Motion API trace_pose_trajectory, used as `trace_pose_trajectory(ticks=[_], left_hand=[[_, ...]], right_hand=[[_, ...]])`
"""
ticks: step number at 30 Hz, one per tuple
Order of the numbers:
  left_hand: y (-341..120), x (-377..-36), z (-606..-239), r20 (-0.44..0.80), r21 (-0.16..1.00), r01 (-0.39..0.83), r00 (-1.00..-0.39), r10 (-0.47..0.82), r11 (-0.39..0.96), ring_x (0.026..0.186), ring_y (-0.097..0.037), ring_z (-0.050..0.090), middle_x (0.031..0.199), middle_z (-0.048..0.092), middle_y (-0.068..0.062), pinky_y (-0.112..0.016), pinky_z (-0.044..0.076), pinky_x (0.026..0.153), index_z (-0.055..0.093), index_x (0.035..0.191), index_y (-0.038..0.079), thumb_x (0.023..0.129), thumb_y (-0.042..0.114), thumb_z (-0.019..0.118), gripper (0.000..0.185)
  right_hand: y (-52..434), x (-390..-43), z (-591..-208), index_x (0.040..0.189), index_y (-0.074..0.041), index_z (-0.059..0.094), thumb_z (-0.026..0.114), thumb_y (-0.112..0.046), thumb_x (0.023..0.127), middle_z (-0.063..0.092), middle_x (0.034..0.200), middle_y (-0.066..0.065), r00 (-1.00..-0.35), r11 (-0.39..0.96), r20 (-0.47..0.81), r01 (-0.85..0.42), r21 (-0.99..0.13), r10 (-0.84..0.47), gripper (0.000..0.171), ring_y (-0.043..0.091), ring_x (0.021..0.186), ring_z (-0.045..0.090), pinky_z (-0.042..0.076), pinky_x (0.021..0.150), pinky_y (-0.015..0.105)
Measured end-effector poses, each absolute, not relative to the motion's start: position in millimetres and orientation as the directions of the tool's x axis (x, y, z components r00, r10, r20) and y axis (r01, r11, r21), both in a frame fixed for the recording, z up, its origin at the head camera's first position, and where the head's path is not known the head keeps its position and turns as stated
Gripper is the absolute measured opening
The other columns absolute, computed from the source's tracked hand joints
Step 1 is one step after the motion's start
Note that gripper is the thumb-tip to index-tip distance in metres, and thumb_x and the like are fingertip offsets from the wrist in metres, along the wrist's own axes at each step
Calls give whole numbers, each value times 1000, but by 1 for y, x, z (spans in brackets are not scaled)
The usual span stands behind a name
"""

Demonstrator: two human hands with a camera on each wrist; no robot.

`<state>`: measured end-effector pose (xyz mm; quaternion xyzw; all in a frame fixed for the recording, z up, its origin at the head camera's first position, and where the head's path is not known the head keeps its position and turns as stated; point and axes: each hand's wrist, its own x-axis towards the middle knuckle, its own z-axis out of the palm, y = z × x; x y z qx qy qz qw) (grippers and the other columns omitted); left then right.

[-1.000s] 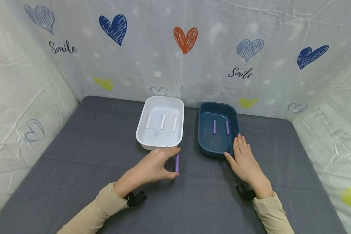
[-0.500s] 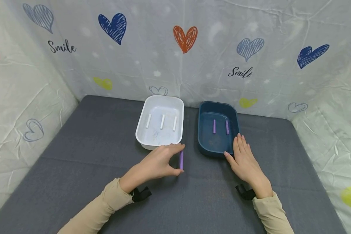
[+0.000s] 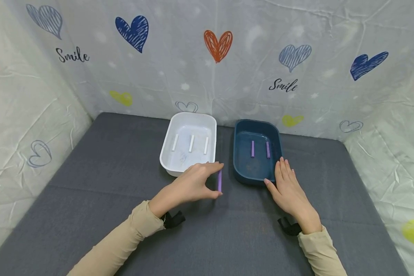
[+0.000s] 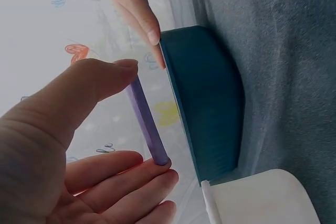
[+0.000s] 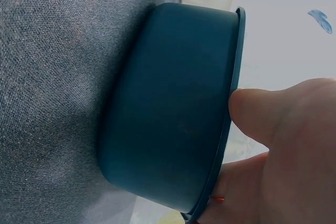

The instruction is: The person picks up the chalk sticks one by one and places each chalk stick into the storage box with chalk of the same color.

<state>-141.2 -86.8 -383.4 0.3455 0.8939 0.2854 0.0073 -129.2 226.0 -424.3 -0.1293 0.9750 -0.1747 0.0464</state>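
My left hand [image 3: 189, 184] pinches a purple chalk stick [image 3: 219, 181] end to end between thumb and fingertips. It holds the stick above the table, just right of the white bin's near corner. In the left wrist view the purple chalk stick [image 4: 145, 119] spans from the thumb to the fingers. With fingers straight, my right hand [image 3: 291, 191] rests on the near right corner of the dark blue bin [image 3: 243, 178]. Its thumb touches the bin's rim [image 5: 229, 119] in the right wrist view. Two purple chalk sticks [image 3: 253, 149] lie apart inside that blue bin.
The white bin [image 3: 170, 165] stands left of the blue one, with a gap between them. Three white chalk sticks [image 3: 191, 143] lie in it. Grey cloth covers the table [image 3: 100, 184]. A printed curtain [image 3: 179, 46] hangs behind the table and along its sides.
My left hand has moved right and away from me, carrying the purple chalk stick closer to the blue bin. The right hand stays on the blue bin.
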Motion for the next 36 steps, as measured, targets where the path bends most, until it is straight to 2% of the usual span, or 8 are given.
trace_pose_trajectory(ticks=[36], left_hand=[[-52, -189, -368, 88, 524, 576, -770, 632, 628, 130, -25, 53, 142, 55, -15, -38, 46, 106, 53, 140, -3, 79, 29, 84, 75]], right_hand=[[226, -130, -426, 153, 12, 10, 36, -48, 106, -1, 163, 26, -966, 909, -28, -233, -345, -258, 81, 39, 150, -3, 8, 119, 59]])
